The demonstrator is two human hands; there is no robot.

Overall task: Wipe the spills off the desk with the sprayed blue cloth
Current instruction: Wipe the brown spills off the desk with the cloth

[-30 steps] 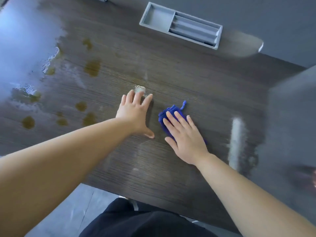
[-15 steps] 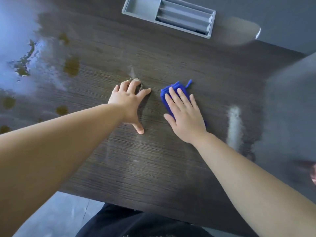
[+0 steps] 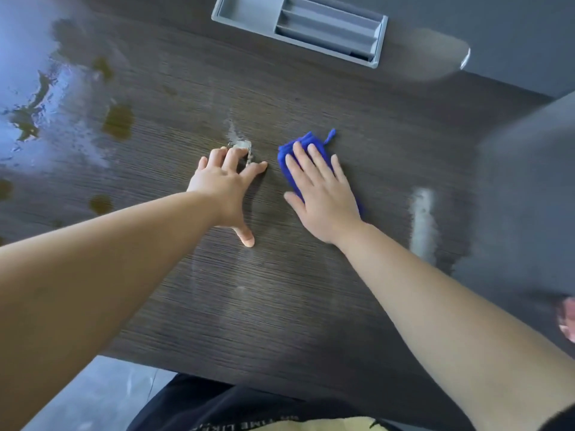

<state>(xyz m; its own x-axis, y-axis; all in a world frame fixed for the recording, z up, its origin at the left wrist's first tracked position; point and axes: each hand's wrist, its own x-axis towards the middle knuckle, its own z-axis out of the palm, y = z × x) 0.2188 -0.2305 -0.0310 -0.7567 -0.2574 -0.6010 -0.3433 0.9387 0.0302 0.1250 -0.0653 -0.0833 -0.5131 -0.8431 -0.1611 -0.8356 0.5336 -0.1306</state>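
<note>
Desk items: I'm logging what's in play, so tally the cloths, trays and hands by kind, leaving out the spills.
Blue cloth: 1
Grey tray: 1
Hands: 2, left hand and right hand
Total: 4
Not counted: the blurred grey shape on the right, too blurred to identify.

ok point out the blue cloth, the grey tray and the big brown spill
blue cloth [image 3: 306, 137], head view, far edge near its loop
grey tray [image 3: 249, 10], head view, floor of its left compartment
big brown spill [image 3: 118, 121], head view, middle of the patch
</note>
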